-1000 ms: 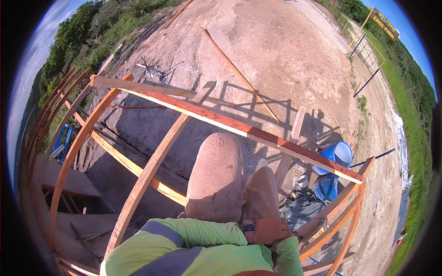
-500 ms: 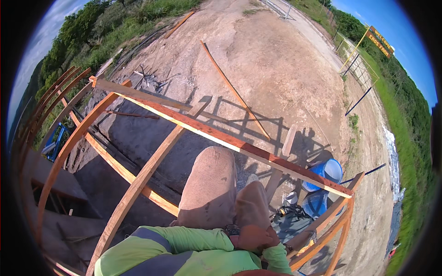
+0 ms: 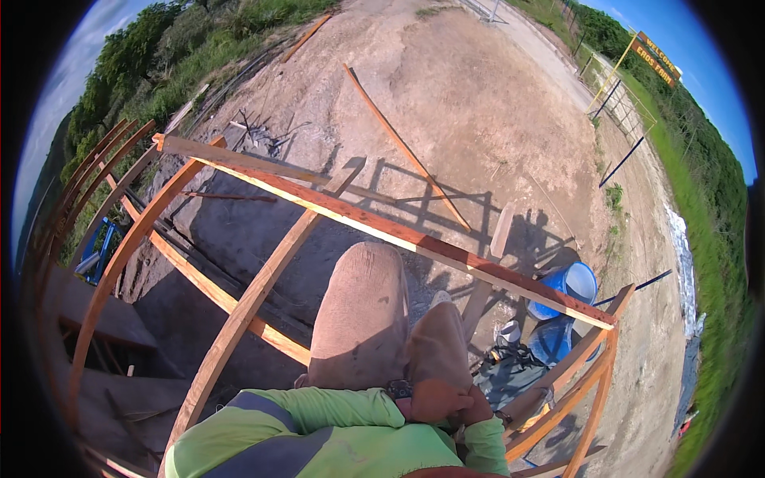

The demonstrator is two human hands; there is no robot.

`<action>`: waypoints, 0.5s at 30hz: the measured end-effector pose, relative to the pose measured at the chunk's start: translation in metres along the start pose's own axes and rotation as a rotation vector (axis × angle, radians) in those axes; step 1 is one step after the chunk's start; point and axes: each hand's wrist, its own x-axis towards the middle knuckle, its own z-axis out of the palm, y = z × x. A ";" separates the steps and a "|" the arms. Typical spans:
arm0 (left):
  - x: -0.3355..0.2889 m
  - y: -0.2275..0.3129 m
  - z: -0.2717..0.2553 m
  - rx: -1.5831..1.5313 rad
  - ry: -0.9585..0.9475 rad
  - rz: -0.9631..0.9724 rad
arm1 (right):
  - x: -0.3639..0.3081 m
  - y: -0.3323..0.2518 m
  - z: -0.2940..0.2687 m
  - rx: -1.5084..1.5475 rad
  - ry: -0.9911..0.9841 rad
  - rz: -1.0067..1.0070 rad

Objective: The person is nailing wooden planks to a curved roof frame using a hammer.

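Note:
My left hand (image 3: pixel 436 399), with a dark watch (image 3: pixel 400 389) at its wrist, rests low over my lap against my bent right knee. Its fingers are curled, and whatever lies in them is hidden. Close against it sits my right hand (image 3: pixel 477 406), also closed, its fingertips mostly covered by the left. Both sleeves are bright green. My brown trousers (image 3: pixel 358 311) are bent at the knees inside a timber frame. A long reddish-brown beam (image 3: pixel 382 227) crosses in front of my knees, touched by neither hand.
Wooden rafters (image 3: pixel 251 307) slope down on the left, with a lighter beam (image 3: pixel 191 275) crossing behind them. Joined timbers (image 3: pixel 590 374) stand at the right. Below are a blue barrel (image 3: pixel 567 288), a dark bag (image 3: pixel 514 370), a loose plank (image 3: pixel 406 147) and a yellow-framed gate (image 3: pixel 625 95).
The view has shifted slightly, so the frame and ground sit a little differently. My hands stay together at my lap, with the right hand showing slightly more beside the left.

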 end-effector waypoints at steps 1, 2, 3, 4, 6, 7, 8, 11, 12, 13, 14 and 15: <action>-0.002 -0.002 0.001 0.022 0.027 0.086 | -0.007 -0.030 -0.008 -0.081 -0.047 0.060; -0.002 -0.003 0.004 0.045 0.051 0.178 | -0.014 -0.045 -0.013 -0.162 -0.088 0.121; -0.003 -0.004 0.009 0.042 0.049 0.178 | -0.017 -0.044 -0.010 -0.162 -0.088 0.124; -0.005 -0.006 0.014 0.124 0.052 0.181 | -0.021 -0.044 -0.005 -0.284 -0.013 0.038; -0.010 -0.002 0.017 0.199 0.042 0.189 | -0.024 -0.038 0.003 -0.401 0.067 -0.035; -0.015 -0.001 0.017 0.191 0.055 0.146 | -0.022 -0.031 0.009 -0.366 0.157 -0.004; -0.017 0.000 0.014 0.178 0.047 0.110 | -0.020 -0.030 0.016 -0.323 0.255 0.046; -0.016 -0.013 0.006 0.136 0.056 0.165 | -0.014 -0.021 0.034 -0.185 0.399 0.023; -0.016 -0.019 -0.001 0.137 0.046 0.222 | -0.015 -0.030 0.032 -0.171 0.354 0.003; -0.017 -0.012 -0.012 0.106 0.002 0.234 | -0.019 -0.022 0.030 -0.413 0.307 -0.176; -0.021 -0.008 -0.022 0.034 -0.002 0.237 | -0.021 -0.051 0.021 -0.324 0.137 -0.016; -0.026 0.009 -0.044 0.056 -0.076 0.142 | -0.026 -0.082 0.016 -0.464 0.052 -0.014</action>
